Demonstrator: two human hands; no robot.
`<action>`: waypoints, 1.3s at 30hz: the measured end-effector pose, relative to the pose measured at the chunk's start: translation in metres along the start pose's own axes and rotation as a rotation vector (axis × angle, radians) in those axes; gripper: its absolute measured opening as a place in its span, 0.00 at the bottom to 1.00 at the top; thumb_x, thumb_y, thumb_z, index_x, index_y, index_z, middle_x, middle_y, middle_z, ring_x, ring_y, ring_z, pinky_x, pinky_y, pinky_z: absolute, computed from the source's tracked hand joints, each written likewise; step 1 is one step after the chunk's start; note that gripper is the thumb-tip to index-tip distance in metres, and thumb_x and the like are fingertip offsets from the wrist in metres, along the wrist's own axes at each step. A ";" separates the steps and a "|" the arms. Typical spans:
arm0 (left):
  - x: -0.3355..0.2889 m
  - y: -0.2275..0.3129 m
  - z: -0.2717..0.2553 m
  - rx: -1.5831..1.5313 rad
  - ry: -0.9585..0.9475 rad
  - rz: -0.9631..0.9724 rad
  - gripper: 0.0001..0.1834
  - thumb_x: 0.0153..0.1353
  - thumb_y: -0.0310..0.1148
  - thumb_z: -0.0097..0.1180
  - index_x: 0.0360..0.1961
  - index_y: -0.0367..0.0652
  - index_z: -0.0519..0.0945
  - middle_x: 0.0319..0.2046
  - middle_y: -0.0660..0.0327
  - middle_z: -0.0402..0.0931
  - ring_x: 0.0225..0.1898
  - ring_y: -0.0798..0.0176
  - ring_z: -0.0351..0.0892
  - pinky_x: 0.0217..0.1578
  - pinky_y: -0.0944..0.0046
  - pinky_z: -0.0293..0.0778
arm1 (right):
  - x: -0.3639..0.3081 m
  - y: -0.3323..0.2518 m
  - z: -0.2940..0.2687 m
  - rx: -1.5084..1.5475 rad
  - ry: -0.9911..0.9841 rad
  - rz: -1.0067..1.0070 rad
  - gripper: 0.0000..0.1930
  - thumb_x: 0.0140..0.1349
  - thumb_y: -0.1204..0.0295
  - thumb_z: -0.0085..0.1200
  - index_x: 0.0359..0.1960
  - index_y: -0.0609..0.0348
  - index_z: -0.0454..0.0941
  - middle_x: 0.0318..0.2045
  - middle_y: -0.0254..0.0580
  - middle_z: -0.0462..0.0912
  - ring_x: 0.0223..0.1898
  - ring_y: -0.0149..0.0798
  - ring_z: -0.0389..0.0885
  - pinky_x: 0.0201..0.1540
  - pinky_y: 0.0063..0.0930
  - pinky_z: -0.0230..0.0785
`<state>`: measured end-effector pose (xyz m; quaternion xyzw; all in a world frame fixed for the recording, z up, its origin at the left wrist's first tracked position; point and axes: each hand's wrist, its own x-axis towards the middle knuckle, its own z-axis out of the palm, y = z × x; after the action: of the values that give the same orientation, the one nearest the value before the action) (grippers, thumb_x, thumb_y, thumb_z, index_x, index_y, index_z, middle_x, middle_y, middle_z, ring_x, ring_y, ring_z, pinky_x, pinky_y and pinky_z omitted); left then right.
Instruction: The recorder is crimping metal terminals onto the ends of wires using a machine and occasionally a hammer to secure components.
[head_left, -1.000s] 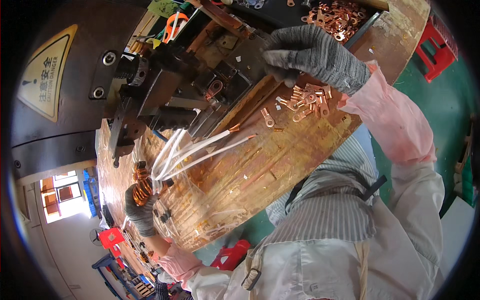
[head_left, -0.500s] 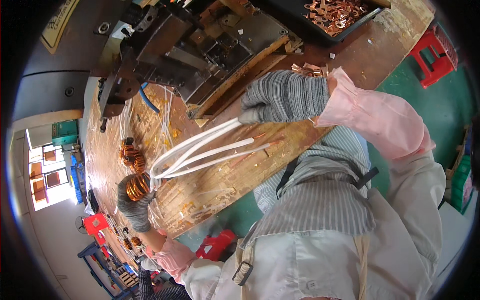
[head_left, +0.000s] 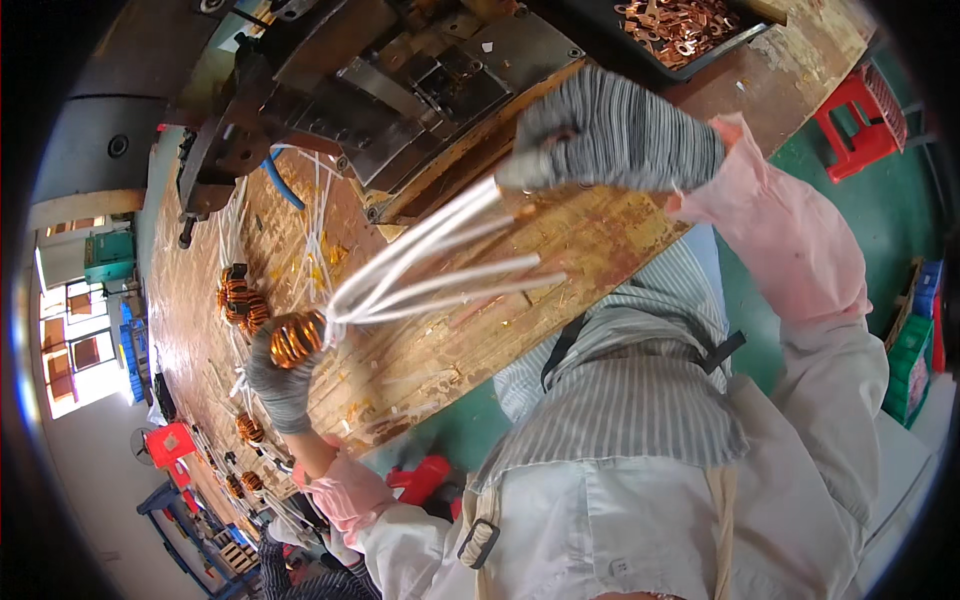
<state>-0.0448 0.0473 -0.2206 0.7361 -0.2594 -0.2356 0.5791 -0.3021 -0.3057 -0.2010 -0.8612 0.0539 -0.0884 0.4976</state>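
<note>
My left hand [head_left: 282, 388], in a grey knit glove, is closed around a copper-wound ring coil [head_left: 298, 340] low over the table. White-sleeved leads [head_left: 440, 285] run from the coil toward the right. My right hand [head_left: 625, 135], gloved in striped grey, pinches some of these leads near their far ends, in front of the machine's edge. Other leads of the same coil hang loose below that hand, slightly blurred by motion. Its fingertips hide the gripped lead ends.
A dark metal press machine [head_left: 420, 100] stands at the upper left. Behind my right hand is a black tray [head_left: 735, 45] of copper lugs [head_left: 670, 30]. More coils [head_left: 240, 300] lie on the wooden table [head_left: 400, 370]. A red stool [head_left: 860, 120] stands at right.
My right hand has moved up and a little right with the pinched leads, now covering the loose lugs on the table. My left hand and the coil have shifted slightly up and right.
</note>
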 end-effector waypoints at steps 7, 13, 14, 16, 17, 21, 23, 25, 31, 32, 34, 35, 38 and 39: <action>0.009 0.022 -0.005 0.594 -0.034 0.320 0.31 0.38 0.27 0.68 0.46 0.36 0.69 0.40 0.60 0.73 0.42 0.65 0.72 0.45 0.67 0.69 | 0.007 0.010 -0.007 0.603 0.202 0.241 0.15 0.53 0.63 0.56 0.36 0.62 0.77 0.25 0.39 0.78 0.23 0.27 0.76 0.23 0.19 0.72; 0.006 0.045 -0.006 0.718 0.027 0.353 0.28 0.39 0.30 0.69 0.43 0.36 0.71 0.36 0.61 0.75 0.37 0.67 0.73 0.42 0.68 0.70 | 0.026 0.023 -0.008 0.499 0.176 0.043 0.14 0.55 0.67 0.55 0.38 0.63 0.76 0.26 0.40 0.78 0.24 0.28 0.78 0.30 0.20 0.74; 0.008 0.044 -0.011 0.736 0.049 0.352 0.28 0.39 0.30 0.69 0.43 0.36 0.71 0.36 0.62 0.75 0.37 0.68 0.73 0.42 0.68 0.69 | 0.032 0.019 -0.009 0.502 0.212 0.099 0.13 0.54 0.68 0.55 0.39 0.63 0.76 0.26 0.40 0.78 0.24 0.28 0.78 0.30 0.20 0.74; 0.010 0.051 -0.015 0.771 0.034 0.355 0.28 0.39 0.30 0.69 0.42 0.36 0.71 0.35 0.62 0.75 0.37 0.68 0.73 0.42 0.68 0.69 | 0.043 0.017 -0.009 0.514 0.246 0.178 0.13 0.53 0.71 0.57 0.40 0.63 0.76 0.26 0.41 0.79 0.24 0.29 0.78 0.30 0.19 0.75; 0.010 0.054 -0.016 0.801 0.024 0.354 0.28 0.39 0.31 0.69 0.42 0.37 0.71 0.35 0.62 0.75 0.37 0.69 0.73 0.42 0.69 0.69 | 0.048 0.022 -0.008 0.515 0.251 0.174 0.13 0.53 0.71 0.57 0.40 0.63 0.76 0.26 0.41 0.79 0.24 0.29 0.78 0.30 0.19 0.75; 0.011 0.061 -0.023 0.805 0.007 0.291 0.27 0.40 0.34 0.68 0.42 0.38 0.71 0.35 0.64 0.74 0.36 0.70 0.72 0.40 0.70 0.68 | 0.059 0.030 -0.002 0.650 0.258 0.095 0.10 0.50 0.76 0.57 0.34 0.65 0.78 0.26 0.44 0.80 0.22 0.30 0.78 0.25 0.18 0.76; 0.013 0.065 -0.028 0.858 0.002 0.296 0.26 0.41 0.32 0.68 0.42 0.38 0.70 0.35 0.64 0.74 0.36 0.70 0.72 0.40 0.70 0.68 | 0.062 0.030 -0.001 0.649 0.259 0.094 0.09 0.50 0.76 0.57 0.34 0.66 0.78 0.26 0.45 0.80 0.22 0.31 0.79 0.26 0.19 0.77; 0.015 0.067 -0.032 0.846 0.018 0.148 0.26 0.41 0.30 0.67 0.42 0.38 0.70 0.35 0.64 0.74 0.36 0.70 0.72 0.40 0.70 0.69 | 0.066 0.031 -0.001 0.706 0.248 0.090 0.09 0.50 0.76 0.57 0.34 0.66 0.78 0.26 0.46 0.80 0.23 0.33 0.79 0.26 0.21 0.78; 0.021 0.081 -0.011 0.885 -0.031 0.204 0.25 0.41 0.27 0.66 0.43 0.37 0.71 0.35 0.64 0.74 0.37 0.69 0.72 0.41 0.69 0.68 | 0.071 0.032 -0.003 0.751 0.286 0.138 0.10 0.48 0.77 0.58 0.33 0.66 0.78 0.26 0.47 0.80 0.24 0.36 0.80 0.27 0.23 0.78; 0.021 0.081 -0.013 0.859 -0.027 0.171 0.25 0.41 0.27 0.66 0.43 0.37 0.71 0.36 0.63 0.74 0.37 0.69 0.72 0.42 0.69 0.68 | 0.070 0.032 -0.004 0.755 0.295 0.139 0.10 0.48 0.77 0.58 0.33 0.66 0.78 0.26 0.47 0.80 0.24 0.36 0.80 0.27 0.23 0.78; 0.023 0.080 -0.009 0.882 -0.012 0.181 0.25 0.40 0.26 0.66 0.42 0.37 0.71 0.35 0.64 0.74 0.37 0.70 0.72 0.41 0.69 0.68 | 0.068 0.029 -0.005 0.799 0.254 0.141 0.09 0.48 0.77 0.59 0.33 0.66 0.78 0.26 0.47 0.80 0.24 0.36 0.80 0.27 0.23 0.78; 0.024 0.079 -0.008 0.900 0.013 0.187 0.25 0.39 0.26 0.67 0.41 0.38 0.71 0.34 0.64 0.74 0.36 0.70 0.71 0.39 0.69 0.69 | 0.069 0.030 -0.005 0.802 0.264 0.142 0.09 0.48 0.77 0.59 0.33 0.66 0.78 0.26 0.47 0.80 0.24 0.36 0.80 0.27 0.23 0.78; 0.028 0.074 -0.016 0.895 0.003 0.194 0.26 0.38 0.26 0.68 0.41 0.38 0.71 0.34 0.64 0.74 0.35 0.71 0.71 0.40 0.70 0.68 | 0.067 0.029 -0.005 0.786 0.262 0.115 0.08 0.48 0.77 0.58 0.32 0.66 0.78 0.25 0.46 0.80 0.23 0.36 0.80 0.26 0.23 0.77; 0.028 0.075 -0.018 0.886 -0.003 0.201 0.26 0.38 0.26 0.68 0.40 0.38 0.71 0.34 0.65 0.74 0.35 0.71 0.71 0.40 0.70 0.68 | 0.065 0.027 -0.005 0.779 0.258 0.110 0.08 0.49 0.77 0.58 0.32 0.67 0.78 0.25 0.46 0.80 0.23 0.35 0.80 0.25 0.22 0.77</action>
<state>-0.0205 0.0275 -0.1451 0.8837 -0.4062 -0.0455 0.2281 -0.2393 -0.3358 -0.2156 -0.5860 0.1241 -0.1828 0.7796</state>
